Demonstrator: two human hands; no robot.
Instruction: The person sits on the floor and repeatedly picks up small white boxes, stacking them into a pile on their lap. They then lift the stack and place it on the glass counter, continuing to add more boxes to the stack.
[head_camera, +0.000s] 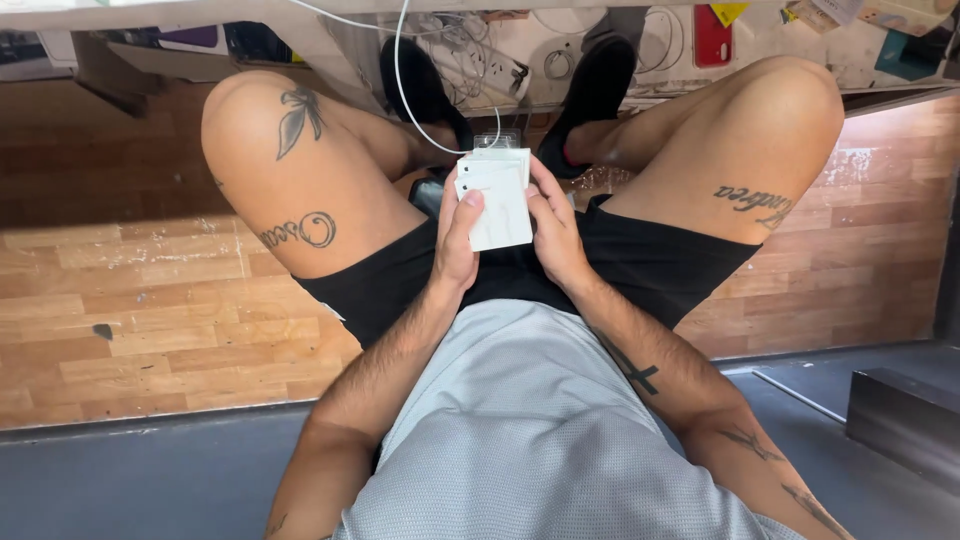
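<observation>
we've got the stack of white cards (500, 200) pinched between both hands, left hand (458, 240) thumb on its face, right hand (555, 235) wrapped round the other edge, long axis pointing away from us.

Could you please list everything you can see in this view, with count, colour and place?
Cards: a small stack, white, held between both hands above the lap.
Cable: one, white, running from the top edge down to the stack.
Floor: one, brown wood planks, on both sides of the legs.
Mat: one, dark grey, along the bottom.
Cluttered surface: one, pale, strewn with cables and small items, behind the feet.
Red flat item: one, on that surface, top right.
Shoes: two, black, top centre.
Shorts: one pair, black.
Shirt: one, light grey.
Left hand: thumb on the cards' face.
Right hand: gripping the stack's right edge.
</observation>
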